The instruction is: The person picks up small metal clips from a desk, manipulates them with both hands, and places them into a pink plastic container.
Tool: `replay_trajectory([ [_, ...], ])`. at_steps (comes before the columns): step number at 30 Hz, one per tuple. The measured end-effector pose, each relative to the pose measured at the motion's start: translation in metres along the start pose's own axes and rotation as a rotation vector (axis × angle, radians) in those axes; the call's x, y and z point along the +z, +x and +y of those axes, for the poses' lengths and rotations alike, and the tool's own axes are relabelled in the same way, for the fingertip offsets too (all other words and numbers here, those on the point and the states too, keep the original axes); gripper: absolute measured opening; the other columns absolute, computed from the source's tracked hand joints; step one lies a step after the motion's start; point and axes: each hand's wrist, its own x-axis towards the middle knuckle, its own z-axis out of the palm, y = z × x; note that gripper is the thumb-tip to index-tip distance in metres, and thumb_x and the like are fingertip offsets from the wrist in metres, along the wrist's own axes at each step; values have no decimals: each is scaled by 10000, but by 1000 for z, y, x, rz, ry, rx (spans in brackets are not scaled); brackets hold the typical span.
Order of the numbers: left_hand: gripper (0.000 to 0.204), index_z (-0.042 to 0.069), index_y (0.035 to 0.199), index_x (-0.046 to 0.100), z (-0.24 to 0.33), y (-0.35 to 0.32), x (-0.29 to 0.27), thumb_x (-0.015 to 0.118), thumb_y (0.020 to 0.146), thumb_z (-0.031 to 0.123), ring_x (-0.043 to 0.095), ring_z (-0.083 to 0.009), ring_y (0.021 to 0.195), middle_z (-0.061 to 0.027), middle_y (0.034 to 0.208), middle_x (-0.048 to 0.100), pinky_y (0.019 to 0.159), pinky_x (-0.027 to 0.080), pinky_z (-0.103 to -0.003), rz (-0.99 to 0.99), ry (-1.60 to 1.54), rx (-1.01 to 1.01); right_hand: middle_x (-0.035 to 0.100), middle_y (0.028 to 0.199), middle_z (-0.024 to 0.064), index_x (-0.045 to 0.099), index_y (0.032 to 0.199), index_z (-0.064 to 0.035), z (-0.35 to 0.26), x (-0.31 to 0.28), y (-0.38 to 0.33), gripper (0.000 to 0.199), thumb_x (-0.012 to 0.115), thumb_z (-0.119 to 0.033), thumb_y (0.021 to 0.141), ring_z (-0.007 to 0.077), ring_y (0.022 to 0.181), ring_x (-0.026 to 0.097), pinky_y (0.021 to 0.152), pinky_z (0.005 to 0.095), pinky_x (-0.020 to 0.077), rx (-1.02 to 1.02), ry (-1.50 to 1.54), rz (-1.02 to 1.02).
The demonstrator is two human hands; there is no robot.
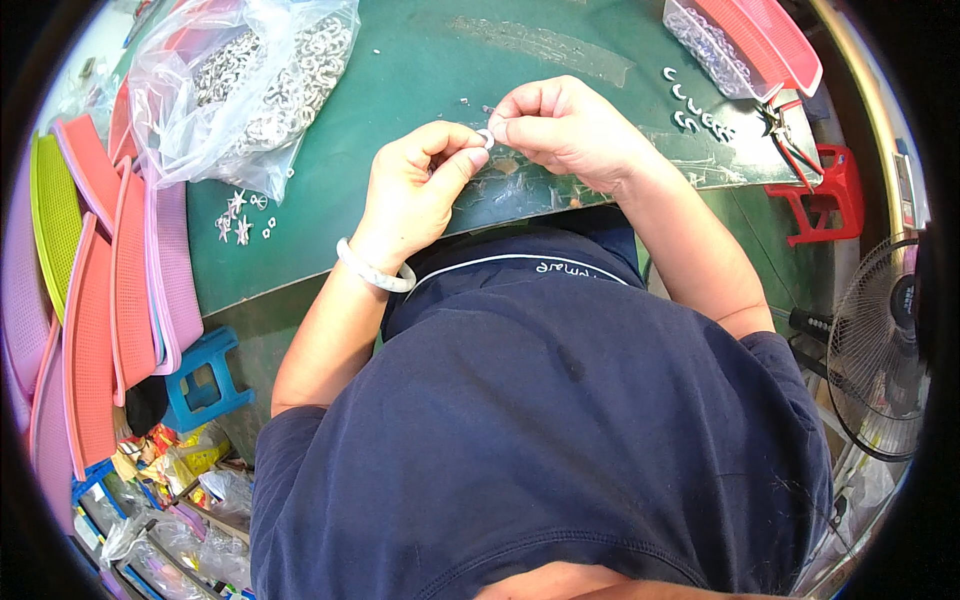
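Head view: both hands are up over the green counter [400, 75], close together near its front edge. The left hand [425, 180] has a small whitish curved piece [486, 138] pinched between thumb and index finger, so that's where the little guy is, right in the gap between the two hands. The right hand [560, 130] has its thumb and forefinger closed up tight just beside it; can't tell if there's something tiny in that pinch or if it's touching the piece, way too small to see. There's a pale bracelet [372, 272] on the left wrist.

Left of the hands there's a clear plastic bag [190, 150] loaded with silvery bits [290, 80], and some star-shaped pieces [240, 212] are scattered just in front of it. Over on the right, a bunch of loose crescent pieces [705, 115] lies near a pink basket [765, 45], with red-handled pliers [772, 120] by the counter's right end.
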Motion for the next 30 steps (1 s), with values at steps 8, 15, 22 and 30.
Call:
replay_trajectory([
  [8, 66, 6, 864, 611, 0, 0, -1, 585, 818, 46, 472, -33, 642, 29, 718, 571, 575, 382, -171, -42, -88, -79, 432, 553, -63, 594, 802, -23, 2, -2, 2, 100, 578, -121, 807, -4, 432, 294, 388, 165, 198, 36, 46, -34],
  [15, 61, 27, 863, 609, -1, 0, 0, 581, 830, 71, 412, -10, 571, 51, 680, 534, 503, 327, -154, -49, -154, -135, 442, 563, -63, 594, 813, -29, 2, -1, 1, 98, 579, -125, 808, -6, 434, 302, 386, 160, 203, 18, 44, -34],
  [22, 90, 36, 860, 592, -2, 1, -2, 587, 840, 123, 402, -23, 535, 44, 650, 511, 480, 323, -154, -74, -357, -204, 467, 601, -63, 600, 861, -37, 3, 0, 1, 135, 591, -169, 832, -15, 434, 295, 383, 153, 193, -25, 29, -31],
  [30, 83, 56, 907, 538, -7, 3, -9, 513, 886, 132, 355, -51, 521, 6, 697, 478, 456, 277, -164, -220, -703, -281, 621, 779, 14, 632, 902, -6, 15, 2, 6, 137, 608, -89, 796, 56, 688, 532, 626, 189, 423, -229, 58, -25],
])
